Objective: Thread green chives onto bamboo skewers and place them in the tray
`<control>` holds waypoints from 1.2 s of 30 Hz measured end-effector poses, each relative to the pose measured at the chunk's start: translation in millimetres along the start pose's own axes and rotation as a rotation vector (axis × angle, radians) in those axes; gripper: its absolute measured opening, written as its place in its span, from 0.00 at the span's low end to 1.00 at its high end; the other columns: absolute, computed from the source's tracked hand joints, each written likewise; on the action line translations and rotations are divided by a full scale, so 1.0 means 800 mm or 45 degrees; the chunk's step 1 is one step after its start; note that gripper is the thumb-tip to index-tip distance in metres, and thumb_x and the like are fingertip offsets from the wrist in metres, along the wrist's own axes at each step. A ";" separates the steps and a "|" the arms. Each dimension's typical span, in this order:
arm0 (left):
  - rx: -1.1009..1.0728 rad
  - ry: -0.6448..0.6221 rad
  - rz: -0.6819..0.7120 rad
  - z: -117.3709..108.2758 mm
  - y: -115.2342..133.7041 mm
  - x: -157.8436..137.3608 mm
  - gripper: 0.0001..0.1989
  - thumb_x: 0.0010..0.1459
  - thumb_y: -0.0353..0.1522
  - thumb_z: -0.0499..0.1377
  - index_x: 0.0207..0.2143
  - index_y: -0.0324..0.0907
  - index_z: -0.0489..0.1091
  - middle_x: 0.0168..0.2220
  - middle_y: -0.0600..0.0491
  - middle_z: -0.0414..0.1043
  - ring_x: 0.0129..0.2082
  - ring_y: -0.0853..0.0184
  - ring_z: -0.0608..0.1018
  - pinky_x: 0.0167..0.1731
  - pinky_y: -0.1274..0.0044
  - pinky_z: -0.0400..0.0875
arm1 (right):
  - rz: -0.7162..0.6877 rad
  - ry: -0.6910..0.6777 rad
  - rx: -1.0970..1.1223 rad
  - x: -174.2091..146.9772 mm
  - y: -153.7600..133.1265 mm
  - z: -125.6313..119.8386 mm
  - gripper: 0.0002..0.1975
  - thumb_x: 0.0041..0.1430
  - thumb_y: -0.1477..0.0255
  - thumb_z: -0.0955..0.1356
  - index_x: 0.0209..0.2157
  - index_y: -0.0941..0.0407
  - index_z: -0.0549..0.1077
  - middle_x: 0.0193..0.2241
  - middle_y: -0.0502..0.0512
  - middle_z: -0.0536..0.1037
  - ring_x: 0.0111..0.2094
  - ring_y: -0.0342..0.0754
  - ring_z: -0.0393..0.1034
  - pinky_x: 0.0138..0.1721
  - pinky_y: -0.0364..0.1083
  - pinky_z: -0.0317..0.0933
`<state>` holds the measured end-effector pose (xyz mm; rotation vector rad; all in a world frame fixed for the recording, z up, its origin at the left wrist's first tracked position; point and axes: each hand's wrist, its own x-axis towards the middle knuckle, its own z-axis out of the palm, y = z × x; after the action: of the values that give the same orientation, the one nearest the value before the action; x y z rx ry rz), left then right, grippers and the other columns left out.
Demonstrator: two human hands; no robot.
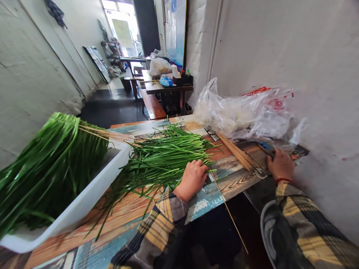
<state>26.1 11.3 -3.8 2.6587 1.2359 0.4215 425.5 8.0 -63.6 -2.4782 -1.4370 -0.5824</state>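
My left hand (194,178) is closed at the cut ends of a loose pile of green chives (171,152) on the table. From its fingertips a thin bamboo skewer (229,211) slants down past the table edge; the thumb side is partly hidden. My right hand (281,165) lies by the wall with its fingers curled over a dark flat object (300,150), whose blue and orange parts show on either side; its kind is unclear. Between the hands lies a bundle of bamboo skewers (237,152).
On the left, a white tray (82,206) holds a thick stack of skewered chives (51,170). Clear plastic bags (246,112) rest against the right wall. Below my right arm is a grey rimmed container (268,229). Farther back stand another table (156,87) and a bench (153,104).
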 end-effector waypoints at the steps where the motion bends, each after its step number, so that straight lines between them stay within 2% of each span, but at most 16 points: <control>1: 0.003 0.003 -0.002 0.001 0.000 0.000 0.09 0.60 0.32 0.54 0.40 0.44 0.72 0.40 0.49 0.68 0.43 0.62 0.69 0.42 0.70 0.63 | -0.008 0.057 0.037 -0.006 -0.004 -0.001 0.24 0.63 0.65 0.57 0.57 0.62 0.61 0.55 0.71 0.65 0.55 0.59 0.58 0.51 0.55 0.54; 5: 0.020 0.021 0.011 0.005 -0.002 0.002 0.09 0.61 0.30 0.51 0.37 0.42 0.72 0.38 0.49 0.69 0.41 0.62 0.69 0.41 0.70 0.63 | -0.129 0.184 0.265 -0.032 -0.030 -0.018 0.24 0.62 0.66 0.59 0.57 0.62 0.61 0.57 0.68 0.65 0.58 0.56 0.57 0.58 0.53 0.50; 8: 0.021 0.063 0.018 0.004 -0.002 0.001 0.10 0.61 0.29 0.51 0.36 0.42 0.72 0.38 0.49 0.69 0.40 0.62 0.69 0.40 0.71 0.64 | -0.192 0.201 0.588 -0.060 -0.070 -0.046 0.20 0.63 0.66 0.58 0.53 0.60 0.64 0.53 0.65 0.69 0.56 0.53 0.61 0.58 0.49 0.53; 10: 0.008 0.102 0.008 0.003 -0.002 -0.001 0.10 0.61 0.29 0.51 0.36 0.42 0.72 0.38 0.49 0.69 0.40 0.63 0.70 0.40 0.71 0.64 | -0.174 0.116 0.832 -0.085 -0.107 -0.066 0.17 0.65 0.64 0.56 0.48 0.55 0.68 0.48 0.61 0.74 0.50 0.51 0.67 0.54 0.49 0.58; 13: -0.045 0.164 -0.021 0.001 -0.003 -0.004 0.09 0.60 0.28 0.51 0.35 0.42 0.71 0.37 0.50 0.70 0.40 0.64 0.71 0.40 0.73 0.64 | -0.181 -0.146 1.195 -0.128 -0.167 -0.089 0.15 0.64 0.59 0.57 0.44 0.48 0.69 0.41 0.54 0.78 0.44 0.53 0.72 0.46 0.53 0.64; 14: -0.075 0.182 -0.031 0.000 -0.003 -0.005 0.08 0.60 0.28 0.51 0.36 0.41 0.71 0.37 0.50 0.71 0.39 0.64 0.72 0.40 0.73 0.65 | -0.222 -0.203 1.240 -0.141 -0.186 -0.094 0.15 0.64 0.58 0.57 0.42 0.46 0.70 0.38 0.51 0.79 0.40 0.53 0.73 0.43 0.52 0.66; 17: -0.175 0.214 -0.052 0.002 -0.005 -0.007 0.08 0.58 0.26 0.52 0.37 0.41 0.70 0.35 0.51 0.72 0.36 0.66 0.73 0.38 0.75 0.65 | -0.293 -0.325 1.396 -0.172 -0.231 -0.103 0.15 0.62 0.56 0.60 0.37 0.48 0.71 0.32 0.51 0.80 0.32 0.51 0.74 0.35 0.49 0.67; 19: -0.229 0.234 -0.064 0.003 -0.006 -0.008 0.09 0.57 0.25 0.51 0.37 0.41 0.69 0.34 0.51 0.73 0.35 0.67 0.74 0.37 0.77 0.66 | -0.245 -0.391 1.547 -0.182 -0.250 -0.108 0.16 0.61 0.55 0.61 0.36 0.52 0.71 0.27 0.52 0.79 0.27 0.49 0.73 0.31 0.48 0.66; 24: -0.272 0.270 -0.019 0.000 -0.006 -0.015 0.08 0.60 0.29 0.53 0.38 0.41 0.71 0.34 0.51 0.74 0.35 0.67 0.75 0.36 0.78 0.66 | -0.071 -0.513 1.750 -0.188 -0.261 -0.115 0.18 0.58 0.54 0.64 0.35 0.56 0.70 0.23 0.52 0.77 0.23 0.47 0.71 0.25 0.44 0.64; 30: -0.167 0.257 -0.007 -0.007 0.002 -0.027 0.11 0.63 0.31 0.50 0.42 0.43 0.72 0.35 0.51 0.74 0.36 0.67 0.75 0.37 0.76 0.65 | -0.086 -0.558 1.804 -0.191 -0.250 -0.108 0.17 0.57 0.56 0.65 0.35 0.57 0.71 0.22 0.51 0.74 0.23 0.45 0.69 0.24 0.42 0.61; 33: -0.128 0.243 -0.015 -0.007 0.007 -0.029 0.13 0.64 0.31 0.49 0.42 0.43 0.72 0.34 0.51 0.73 0.36 0.67 0.75 0.36 0.76 0.64 | -0.024 -0.568 1.842 -0.191 -0.245 -0.105 0.20 0.56 0.57 0.67 0.43 0.58 0.70 0.21 0.49 0.73 0.21 0.44 0.66 0.24 0.42 0.59; 36: -0.105 0.241 -0.025 -0.004 0.009 -0.030 0.13 0.64 0.31 0.49 0.43 0.43 0.72 0.34 0.51 0.73 0.36 0.66 0.74 0.36 0.76 0.64 | -0.042 -0.590 1.853 -0.191 -0.243 -0.102 0.26 0.56 0.57 0.67 0.52 0.58 0.68 0.20 0.47 0.71 0.21 0.43 0.64 0.24 0.43 0.58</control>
<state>15.6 -11.2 -3.3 2.5841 1.2640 0.7196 170.6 -45.1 -59.5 -1.3643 -1.2390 0.8456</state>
